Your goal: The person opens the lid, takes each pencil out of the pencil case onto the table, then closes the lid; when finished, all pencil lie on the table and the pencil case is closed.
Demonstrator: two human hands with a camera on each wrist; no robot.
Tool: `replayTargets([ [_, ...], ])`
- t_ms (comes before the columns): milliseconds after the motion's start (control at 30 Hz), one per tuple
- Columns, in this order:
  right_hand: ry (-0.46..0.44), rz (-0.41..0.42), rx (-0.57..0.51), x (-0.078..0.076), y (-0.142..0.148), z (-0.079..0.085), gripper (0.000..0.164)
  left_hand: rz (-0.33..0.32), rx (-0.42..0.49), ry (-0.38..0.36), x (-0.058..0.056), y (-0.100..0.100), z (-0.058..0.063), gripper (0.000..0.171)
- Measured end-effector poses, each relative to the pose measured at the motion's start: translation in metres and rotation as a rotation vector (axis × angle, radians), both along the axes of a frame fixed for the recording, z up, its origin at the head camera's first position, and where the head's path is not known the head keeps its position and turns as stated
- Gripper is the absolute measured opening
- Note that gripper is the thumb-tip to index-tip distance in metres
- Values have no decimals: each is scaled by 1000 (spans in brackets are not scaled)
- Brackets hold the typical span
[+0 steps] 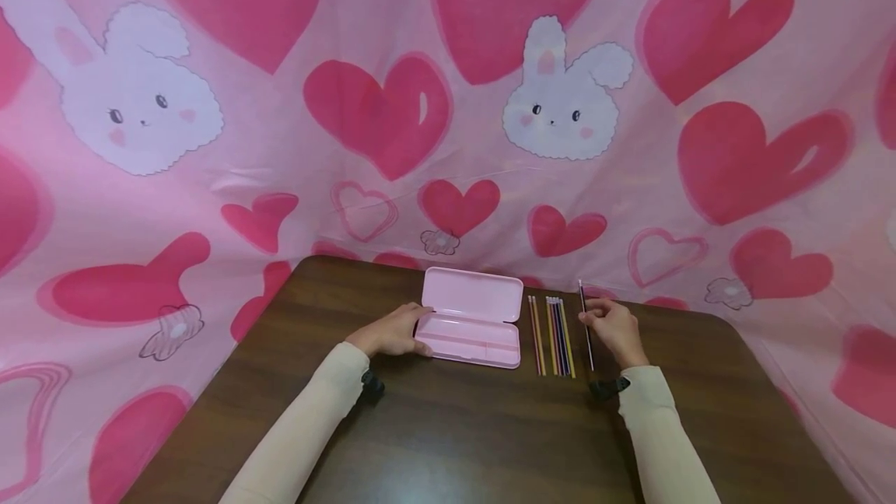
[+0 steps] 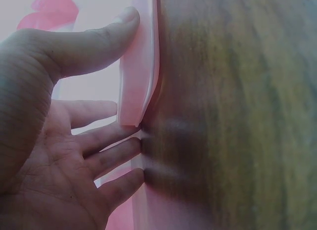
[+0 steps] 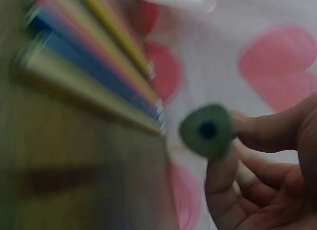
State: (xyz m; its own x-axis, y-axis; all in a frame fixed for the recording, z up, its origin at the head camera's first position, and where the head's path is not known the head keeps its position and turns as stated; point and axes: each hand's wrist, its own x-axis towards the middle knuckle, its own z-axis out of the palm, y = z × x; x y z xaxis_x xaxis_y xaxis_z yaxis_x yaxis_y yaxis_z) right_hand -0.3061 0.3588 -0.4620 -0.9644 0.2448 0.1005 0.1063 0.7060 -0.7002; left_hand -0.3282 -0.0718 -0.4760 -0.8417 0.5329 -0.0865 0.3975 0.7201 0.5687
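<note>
An opened pink pencil case lies on the table with its lid folded back; its tray looks bare. My left hand holds the case's left end. In the left wrist view the thumb presses the case wall, and the other fingers spread around the end. To the right, my right hand pinches a dark pencil between thumb and fingers. The right wrist view shows that pencil's blunt end with a dark core. Beside it lies a row of several coloured pencils, slightly blurred up close.
A smaller group of pencils lies between the case and the larger row. Everything rests on a brown wooden table. Behind its back edge hangs a pink cloth printed with hearts and rabbits.
</note>
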Motion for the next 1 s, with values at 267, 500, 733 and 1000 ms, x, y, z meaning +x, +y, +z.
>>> replayTargets([
  [267,-176,84,58,-6,4,-20,42,-5,-9,13,-2,0,-5,86],
  [500,-159,83,126,-11,-5,-22,41,-3,-5,14,-4,1,-5,87],
  [733,-168,94,114,-14,-10,-20,40,-4,-1,20,-4,1,-4,88],
  [1000,-94,70,94,-15,-16,-16,35,-6,-3,18,-3,1,-3,88],
])
